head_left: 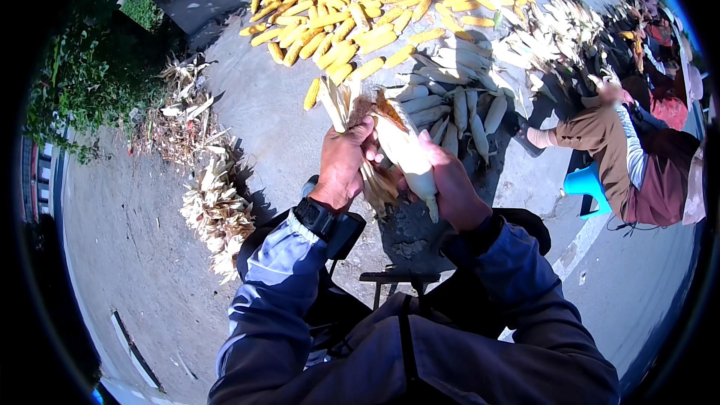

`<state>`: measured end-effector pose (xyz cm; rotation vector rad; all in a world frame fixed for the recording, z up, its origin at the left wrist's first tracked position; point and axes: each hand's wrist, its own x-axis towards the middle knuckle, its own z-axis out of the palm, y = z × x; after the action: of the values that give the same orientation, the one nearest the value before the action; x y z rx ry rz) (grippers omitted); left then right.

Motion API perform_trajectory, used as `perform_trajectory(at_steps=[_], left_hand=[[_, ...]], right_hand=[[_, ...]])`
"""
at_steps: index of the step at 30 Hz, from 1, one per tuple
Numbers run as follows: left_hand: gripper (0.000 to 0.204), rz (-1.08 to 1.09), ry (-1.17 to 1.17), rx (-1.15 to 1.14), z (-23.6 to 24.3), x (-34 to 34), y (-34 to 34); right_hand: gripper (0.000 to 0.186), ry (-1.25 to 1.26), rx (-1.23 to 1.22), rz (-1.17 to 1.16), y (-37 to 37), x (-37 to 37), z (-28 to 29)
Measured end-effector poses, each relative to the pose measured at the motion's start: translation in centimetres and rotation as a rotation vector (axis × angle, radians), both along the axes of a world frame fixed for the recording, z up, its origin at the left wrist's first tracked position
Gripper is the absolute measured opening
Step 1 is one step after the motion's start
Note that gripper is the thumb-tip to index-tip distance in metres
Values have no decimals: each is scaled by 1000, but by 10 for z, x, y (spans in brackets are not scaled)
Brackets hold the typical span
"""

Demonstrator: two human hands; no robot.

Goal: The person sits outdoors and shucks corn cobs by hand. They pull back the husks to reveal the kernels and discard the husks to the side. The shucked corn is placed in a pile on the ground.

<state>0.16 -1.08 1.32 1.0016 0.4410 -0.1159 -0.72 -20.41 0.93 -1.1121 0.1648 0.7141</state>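
Note:
In front of my body, an ear of corn (405,154) in its pale husk is held at a slant, its silk-and-brown tip pointing away from me. My right hand (455,189) is closed around the lower part of the ear. On the other side, my left hand (342,165) is closed on pulled husk leaves (337,105) beside the ear's tip. More dry husk (380,186) hangs below, between both hands. Fingers on the ear's underside are partly hidden.
Bare yellow cobs (330,19) lie heaped beyond my hands, with unpeeled ears (450,109) right of them. Stripped husks (217,214) are piled at left. At right, another person (630,157) sits near a blue stool (587,186). Green plants (90,82) edge the far left.

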Motion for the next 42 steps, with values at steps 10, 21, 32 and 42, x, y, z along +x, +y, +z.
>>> perform_trajectory(at_steps=[10,21,32,42], left_hand=[[13,-18,-12,-59,-3,-2,1],[18,-50,18,-96,-3,-4,5],[34,-54,-94,-97,4,-7,-4],[37,8,-148,-315,3,-10,-7]], right_hand=[[55,-9,11,-6,-1,0,-1],[51,36,72,-39,1,1,1],[53,15,62,-112,-1,3,-2],[52,72,77,-127,1,4,9]])
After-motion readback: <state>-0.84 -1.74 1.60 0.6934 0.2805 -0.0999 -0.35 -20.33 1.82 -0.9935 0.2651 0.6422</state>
